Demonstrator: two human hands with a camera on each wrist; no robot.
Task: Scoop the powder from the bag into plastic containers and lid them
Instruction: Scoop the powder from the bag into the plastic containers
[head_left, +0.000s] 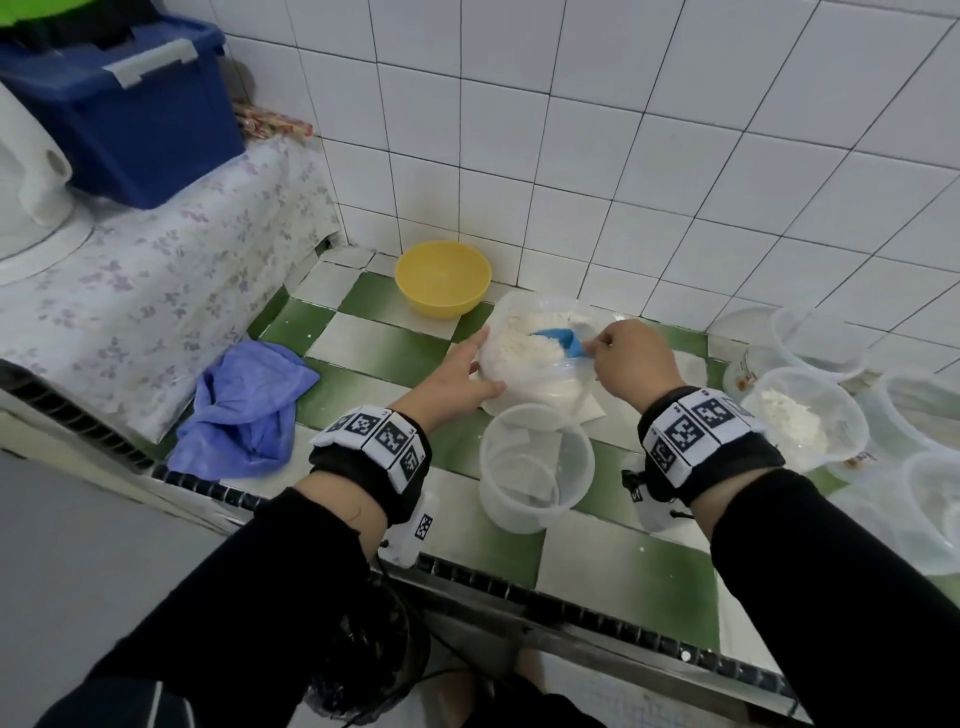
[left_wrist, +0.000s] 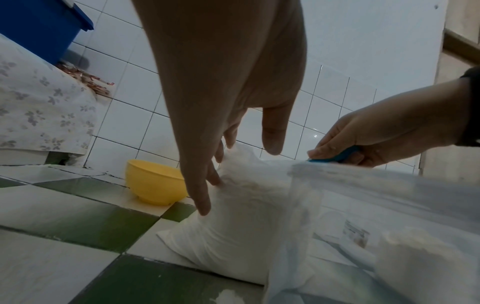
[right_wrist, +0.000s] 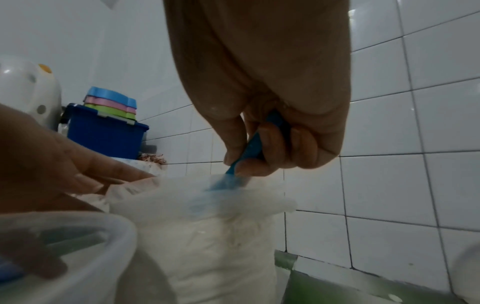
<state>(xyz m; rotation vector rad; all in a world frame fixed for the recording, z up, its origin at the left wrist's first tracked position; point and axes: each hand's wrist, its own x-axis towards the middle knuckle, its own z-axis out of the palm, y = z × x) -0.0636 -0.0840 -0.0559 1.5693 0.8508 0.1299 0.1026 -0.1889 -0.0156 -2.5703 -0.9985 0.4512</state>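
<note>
A clear plastic bag (head_left: 524, 358) of white powder stands open on the green-and-white tiled counter (head_left: 363, 395). My left hand (head_left: 470, 364) rests against the bag's left side with straight fingers (left_wrist: 205, 197), thumb along its lower front. My right hand (head_left: 618, 353) grips the handle of a blue scoop (head_left: 558, 340) whose bowl is dug into the powder. The wrist view shows the fingers (right_wrist: 254, 162) curled round the scoop handle (right_wrist: 249, 148) above the bag's mouth (right_wrist: 202, 197). An empty clear container (head_left: 535, 467) stands just in front of the bag.
A container (head_left: 800, 415) holding some powder and several empty ones (head_left: 821, 338) crowd the right side. A yellow bowl (head_left: 441, 278) sits by the tiled wall behind the bag. A blue cloth (head_left: 244, 410) lies at left, a blue box (head_left: 130, 114) on the raised cloth-covered surface.
</note>
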